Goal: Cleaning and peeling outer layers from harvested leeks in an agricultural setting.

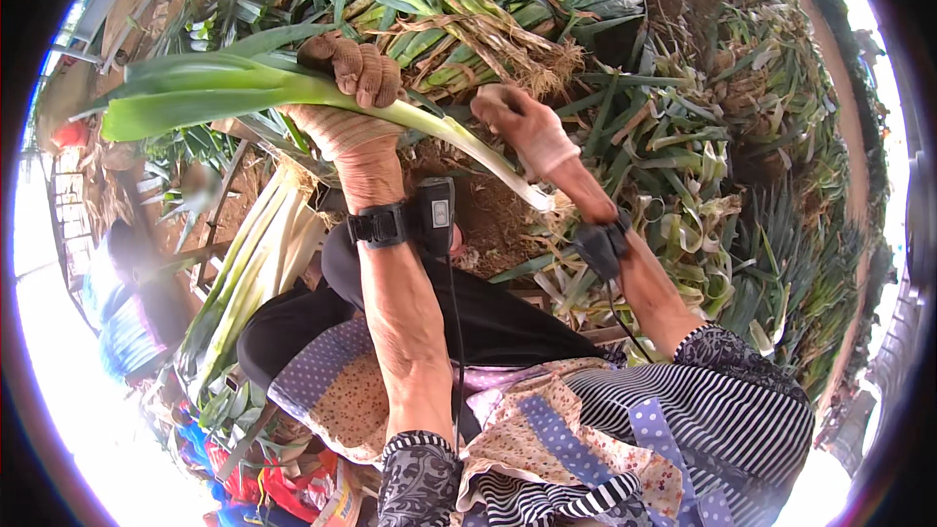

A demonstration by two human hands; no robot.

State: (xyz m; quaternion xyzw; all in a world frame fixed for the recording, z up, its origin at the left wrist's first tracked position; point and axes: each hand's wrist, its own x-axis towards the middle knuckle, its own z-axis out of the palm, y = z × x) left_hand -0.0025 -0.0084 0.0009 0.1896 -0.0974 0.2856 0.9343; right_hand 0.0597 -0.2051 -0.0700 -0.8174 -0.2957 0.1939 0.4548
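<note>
My left hand (pixel 356 88), in a brown-palmed glove, is closed round the middle of a leek (pixel 439 127). The leek lies slantwise, its broad green leaves to the left and its white root end down to the right. Just above that white shank is my right hand (pixel 527 127), in a similar glove, with its fingers curled in. It stands apart from the leek, and whatever it may hold is hidden. Beyond both hands lies a heap of untrimmed leeks (pixel 439 0) with dry leaves and roots.
Cleaned leeks (pixel 254 263) with pale stems lean in a bundle left of my knee. Stripped leaves (pixel 673 224) cover the ground on the right. Red and blue bags (pixel 283 483) sit at lower left. A metal frame (pixel 112 0) stands at far left.
</note>
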